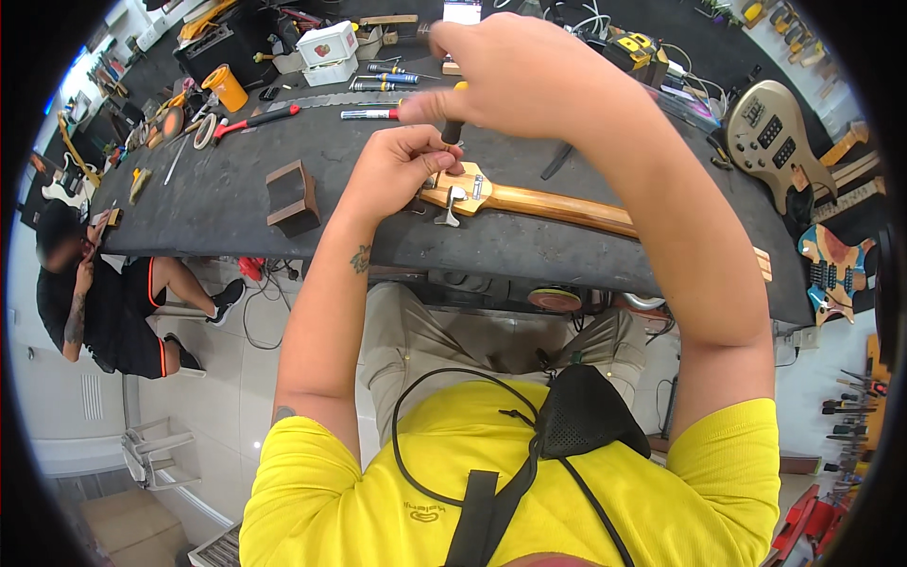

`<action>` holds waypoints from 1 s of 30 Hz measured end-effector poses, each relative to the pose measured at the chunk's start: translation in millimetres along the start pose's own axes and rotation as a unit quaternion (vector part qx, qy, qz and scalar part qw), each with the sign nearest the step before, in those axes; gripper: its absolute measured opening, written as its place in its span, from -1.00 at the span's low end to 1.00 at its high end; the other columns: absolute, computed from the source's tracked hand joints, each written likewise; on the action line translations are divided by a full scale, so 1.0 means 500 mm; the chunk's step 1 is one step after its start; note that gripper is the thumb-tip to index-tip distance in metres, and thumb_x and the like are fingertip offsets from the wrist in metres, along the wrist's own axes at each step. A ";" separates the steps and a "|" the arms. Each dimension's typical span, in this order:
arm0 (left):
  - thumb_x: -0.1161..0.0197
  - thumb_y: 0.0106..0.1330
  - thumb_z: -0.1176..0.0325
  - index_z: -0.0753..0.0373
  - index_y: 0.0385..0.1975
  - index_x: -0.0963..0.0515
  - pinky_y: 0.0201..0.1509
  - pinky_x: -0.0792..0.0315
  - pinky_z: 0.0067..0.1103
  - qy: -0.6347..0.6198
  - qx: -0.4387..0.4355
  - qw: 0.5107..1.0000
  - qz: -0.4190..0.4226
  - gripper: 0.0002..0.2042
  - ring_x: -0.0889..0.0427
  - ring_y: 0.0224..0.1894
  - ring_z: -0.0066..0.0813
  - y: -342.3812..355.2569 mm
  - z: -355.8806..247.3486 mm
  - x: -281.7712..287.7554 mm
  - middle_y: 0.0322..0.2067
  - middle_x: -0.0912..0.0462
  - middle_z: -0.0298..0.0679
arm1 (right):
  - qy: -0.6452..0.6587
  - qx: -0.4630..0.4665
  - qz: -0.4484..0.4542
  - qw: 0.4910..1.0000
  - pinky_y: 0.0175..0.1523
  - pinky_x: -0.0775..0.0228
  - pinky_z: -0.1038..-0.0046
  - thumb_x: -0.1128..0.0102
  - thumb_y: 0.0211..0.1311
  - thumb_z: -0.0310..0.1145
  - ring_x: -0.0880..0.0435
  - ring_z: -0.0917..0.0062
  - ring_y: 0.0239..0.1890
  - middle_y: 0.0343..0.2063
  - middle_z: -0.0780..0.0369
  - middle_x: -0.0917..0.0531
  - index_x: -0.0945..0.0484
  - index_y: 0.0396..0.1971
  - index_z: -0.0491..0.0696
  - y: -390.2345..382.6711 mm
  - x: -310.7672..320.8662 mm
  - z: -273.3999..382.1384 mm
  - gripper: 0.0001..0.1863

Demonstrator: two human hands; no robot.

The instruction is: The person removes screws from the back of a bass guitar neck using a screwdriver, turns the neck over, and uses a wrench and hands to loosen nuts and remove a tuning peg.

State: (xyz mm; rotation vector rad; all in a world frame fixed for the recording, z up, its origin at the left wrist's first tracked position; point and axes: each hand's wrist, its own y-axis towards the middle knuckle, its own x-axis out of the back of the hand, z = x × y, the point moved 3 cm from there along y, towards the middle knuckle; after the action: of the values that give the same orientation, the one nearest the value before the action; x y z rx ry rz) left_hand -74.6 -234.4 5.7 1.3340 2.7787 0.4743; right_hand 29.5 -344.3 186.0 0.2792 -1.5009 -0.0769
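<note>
A guitar neck (pixel 567 208) lies on the dark workbench, its pale wooden headstock (pixel 472 187) to the left. On the headstock sits a metal tuning machine (pixel 453 206), its key pointing toward me. My left hand (pixel 402 170) is closed at the headstock, thumb and fingers pinching the lower part of an upright screwdriver (pixel 453 130). Its tip is hidden by my fingers. Above it, my right hand (pixel 515 80) hangs over the screwdriver's top with thumb and forefinger stretched apart, slightly blurred; the other fingers are hidden.
Left of my arm stands a brown curved block (pixel 293 197). Farther back lie a red-and-black tool (pixel 257 121), a marker (pixel 368 114), several screwdrivers (pixel 385 77) and an orange mug (pixel 225 88). A gold guitar body (pixel 779 142) rests at right. Another person (pixel 94 283) sits at left.
</note>
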 end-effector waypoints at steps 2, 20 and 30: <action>-0.41 0.37 0.56 0.36 -0.40 -0.62 -0.08 -0.61 -0.59 0.056 -0.005 0.998 0.029 -0.89 -0.80 -0.15 -0.55 0.003 -0.006 0.005 -0.33 -0.82 -0.21 | -0.094 -0.148 0.108 0.979 0.13 -0.55 0.33 -0.37 0.31 -0.33 -0.71 0.20 -0.02 -0.07 0.06 -0.71 -0.62 -0.18 -0.14 0.001 0.002 0.000 -0.78; -0.37 0.42 0.54 0.42 -0.08 -0.73 0.01 -0.66 -0.58 -0.033 -0.022 0.999 -0.004 -0.85 -0.79 -0.10 -0.53 0.008 -0.005 0.010 -0.20 -0.83 -0.19 | -0.010 -0.014 -0.057 0.998 0.06 -0.57 0.22 -0.35 0.28 -0.41 -0.73 0.13 -0.02 -0.27 0.09 -0.73 -0.62 -0.08 -0.16 -0.008 -0.023 -0.034 -0.74; -0.46 0.35 0.52 0.35 -0.15 -0.76 -0.08 -0.62 -0.60 -0.026 0.031 0.999 0.022 -0.87 -0.76 -0.16 -0.59 0.015 -0.010 -0.003 -0.25 -0.83 -0.24 | -0.031 0.223 -0.037 0.974 0.01 -0.63 0.23 -0.38 0.27 -0.27 -0.78 0.19 -0.05 -0.14 0.09 -0.74 -0.66 -0.15 -0.11 -0.012 -0.060 -0.094 -0.74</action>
State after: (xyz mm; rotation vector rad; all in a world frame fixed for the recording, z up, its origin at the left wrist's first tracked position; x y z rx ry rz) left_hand -68.9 -232.4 12.5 1.4014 2.7485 0.3512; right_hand 74.5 -337.2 153.4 0.6996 -1.5585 0.1964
